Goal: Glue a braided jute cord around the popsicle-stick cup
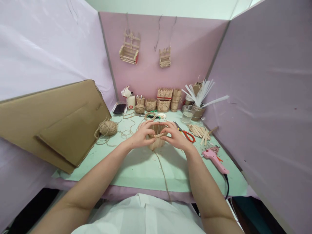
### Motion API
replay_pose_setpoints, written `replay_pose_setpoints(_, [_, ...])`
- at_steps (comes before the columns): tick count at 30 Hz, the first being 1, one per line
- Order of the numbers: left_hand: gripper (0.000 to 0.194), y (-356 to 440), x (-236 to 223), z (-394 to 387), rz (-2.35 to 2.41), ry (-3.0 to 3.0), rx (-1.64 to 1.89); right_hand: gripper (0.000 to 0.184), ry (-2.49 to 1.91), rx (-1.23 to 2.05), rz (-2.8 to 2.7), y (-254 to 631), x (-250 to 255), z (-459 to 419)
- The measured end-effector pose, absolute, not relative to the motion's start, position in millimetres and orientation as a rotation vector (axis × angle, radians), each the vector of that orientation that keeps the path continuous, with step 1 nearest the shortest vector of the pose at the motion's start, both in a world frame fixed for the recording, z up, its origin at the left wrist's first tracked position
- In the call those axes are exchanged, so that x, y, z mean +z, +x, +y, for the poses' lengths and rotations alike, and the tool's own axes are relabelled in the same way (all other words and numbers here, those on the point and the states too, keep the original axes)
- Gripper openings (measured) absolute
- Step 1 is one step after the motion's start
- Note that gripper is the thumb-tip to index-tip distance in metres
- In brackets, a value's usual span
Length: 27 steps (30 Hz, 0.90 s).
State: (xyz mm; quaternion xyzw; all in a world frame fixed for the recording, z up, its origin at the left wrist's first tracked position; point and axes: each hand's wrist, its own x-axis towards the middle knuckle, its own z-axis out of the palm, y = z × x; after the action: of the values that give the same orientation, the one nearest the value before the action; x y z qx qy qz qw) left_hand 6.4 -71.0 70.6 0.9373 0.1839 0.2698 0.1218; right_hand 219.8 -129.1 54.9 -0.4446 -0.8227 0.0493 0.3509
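A round cup made of wooden craft sticks (pixel 158 143) stands upright on the table in front of me. My left hand (pixel 141 135) curves around its left side, with the fingers on the far rim and the thumb at the near rim. My right hand (pixel 175 136) grips the right side in the same way. The fingers partly hide the rim. From the cup's base a strand of twine (pixel 162 169) runs toward me over the table's front edge. Red-handled scissors (pixel 187 134) lie just right of my right hand.
At left are a ball of twine (pixel 107 127) and a leaning cardboard sheet (pixel 65 126). On the right lie loose craft sticks (pixel 198 130) and a pink glue gun (pixel 215 161) with a cord. A plastic cup of liquid (pixel 187 115) and finished stick holders (pixel 164 100) stand behind.
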Motion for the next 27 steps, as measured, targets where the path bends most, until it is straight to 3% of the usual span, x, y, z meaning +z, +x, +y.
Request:
replay_pose_setpoints(18, [0.015, 13.2, 57.1, -76.6, 0.71, 2.651, 0.903, 0.008, -1.166, 0.156, -2.099, 216.4, 52.8, -131.6])
replay_pose_setpoints(22, [0.039, 8.2, 55.9, -73.5, 0.709, 2.646, 0.86, 0.024, -1.201, 0.159, -2.059, 217.7, 53.8, -136.6])
replay_pose_setpoints(27, [0.028, 5.7, 57.3, -72.3, 0.647, 2.691, 0.846, 0.03, -1.328, 0.082, -1.923, 228.1, 50.0, -144.7])
